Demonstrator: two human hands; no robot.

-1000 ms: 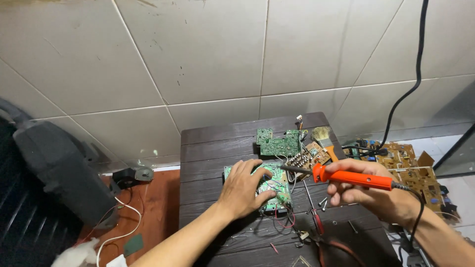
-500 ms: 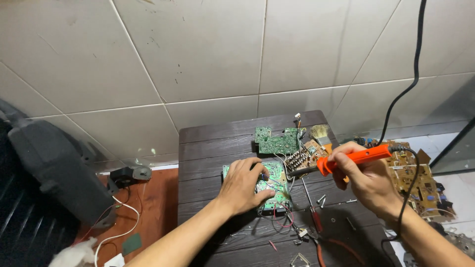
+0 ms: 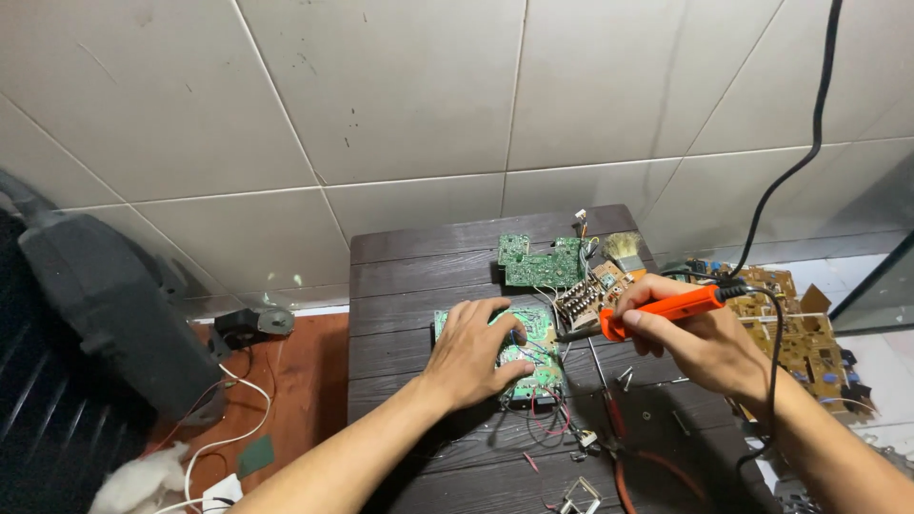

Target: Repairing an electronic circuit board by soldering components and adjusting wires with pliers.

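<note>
The green circuit board (image 3: 519, 357) lay near the middle of the dark wooden table (image 3: 400, 276), flat on its surface, with thin coloured wires (image 3: 547, 419) spreading from its near edge. The left hand (image 3: 473, 350) rested on it with the palm down and the fingers spread, pressing the board to the table rather than gripping it; this was the same as one second before. What had changed was the right hand (image 3: 700, 335). A second earlier it held the orange soldering iron (image 3: 666, 307) almost level, to the right of the board. Now the hand was raised and turned, and the iron's dark tip pointed down and left, just beside the right edge of the board. So the tip had come nearer to the board, but I could not tell if it touched it. The right hand was closed around the orange handle like around a pen, and the black cable (image 3: 776, 181) ran up from it toward the tiled wall.

A second green board (image 3: 538, 262) lay toward the far edge of the table. Brown circuit boards (image 3: 809, 343) lay past the right edge.
</note>
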